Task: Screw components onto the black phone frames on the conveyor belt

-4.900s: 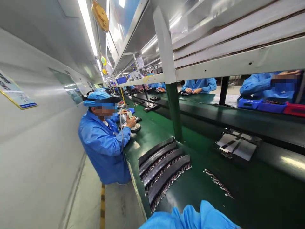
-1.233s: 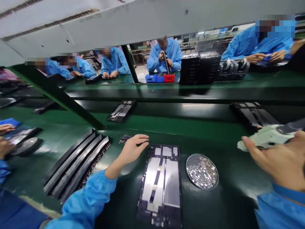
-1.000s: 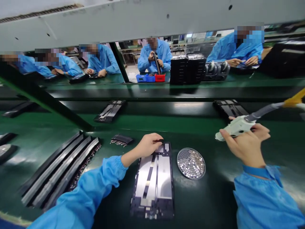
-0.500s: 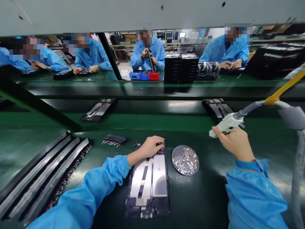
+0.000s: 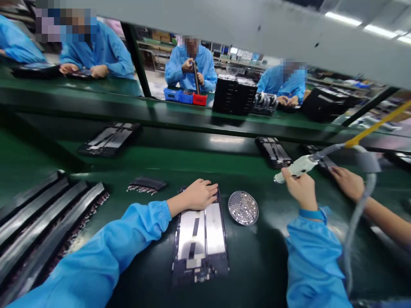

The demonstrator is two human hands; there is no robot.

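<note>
An opened tablet [image 5: 201,239], its pale inner plates and dark circuit board showing, lies flat before me. Across its upper end rests my left hand [image 5: 199,194], fingers spread and lying on it. To the right, my right hand [image 5: 300,186] is closed round a white hand tool [image 5: 297,167] with a grey cable, held above the bench; its exact kind is unclear. Between the tablet and that hand sits a round perforated metal tray [image 5: 243,208] with small shiny pieces in it.
Several long black strips [image 5: 48,222] lie at left, with a short one [image 5: 147,185] beyond the tablet. More opened tablets [image 5: 111,139] lie farther back. A co-worker's hand [image 5: 348,182] reaches in at right. A grey beam [image 5: 192,19] crosses overhead.
My view has turned and tilted, shifting the scene. A co-worker's arm now shows at right. My left hand stays on the tablet; my right still holds the tool.
</note>
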